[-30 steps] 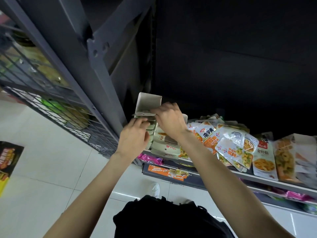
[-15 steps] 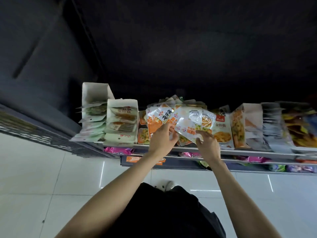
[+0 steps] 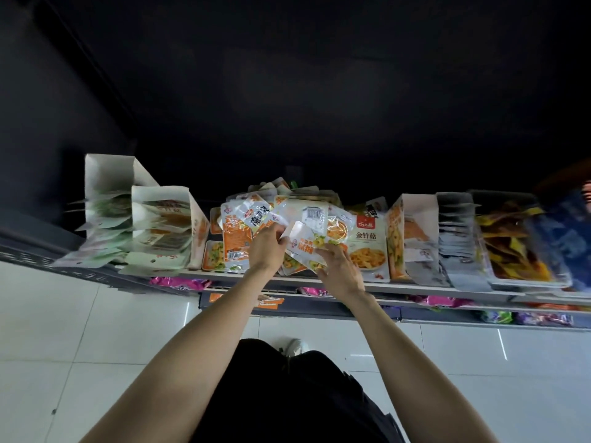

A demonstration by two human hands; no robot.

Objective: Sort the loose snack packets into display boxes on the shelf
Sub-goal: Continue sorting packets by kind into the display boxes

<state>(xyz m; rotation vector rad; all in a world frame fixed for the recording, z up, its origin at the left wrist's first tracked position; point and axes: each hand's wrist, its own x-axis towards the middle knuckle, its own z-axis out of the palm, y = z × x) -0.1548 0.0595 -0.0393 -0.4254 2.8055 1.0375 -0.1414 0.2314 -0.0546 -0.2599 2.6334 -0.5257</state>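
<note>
A heap of loose snack packets (image 3: 287,199), white, orange and yellow, lies in the middle of the shelf (image 3: 447,290). My left hand (image 3: 267,251) reaches into the heap from the left, and its curled fingers pinch the left edge of a white-and-yellow packet (image 3: 303,243). My right hand (image 3: 340,271) grips the lower right corner of that same packet. To the left stand two white display boxes, one with green packets (image 3: 105,177) and one with orange-print packets (image 3: 166,203). Another display box (image 3: 412,215) stands right of the heap.
A large enoki mushroom packet (image 3: 367,247) leans between the heap and the right box. Rows of grey (image 3: 457,238), yellow (image 3: 511,251) and blue (image 3: 563,238) packets fill the shelf's right end. Pink packets (image 3: 179,282) sit on a lower shelf. White floor tiles (image 3: 64,330) lie below.
Both hands left the white display box at the left and moved right into the loose heap. They now hold a white-and-yellow packet between them; my view swung right along the shelf.
</note>
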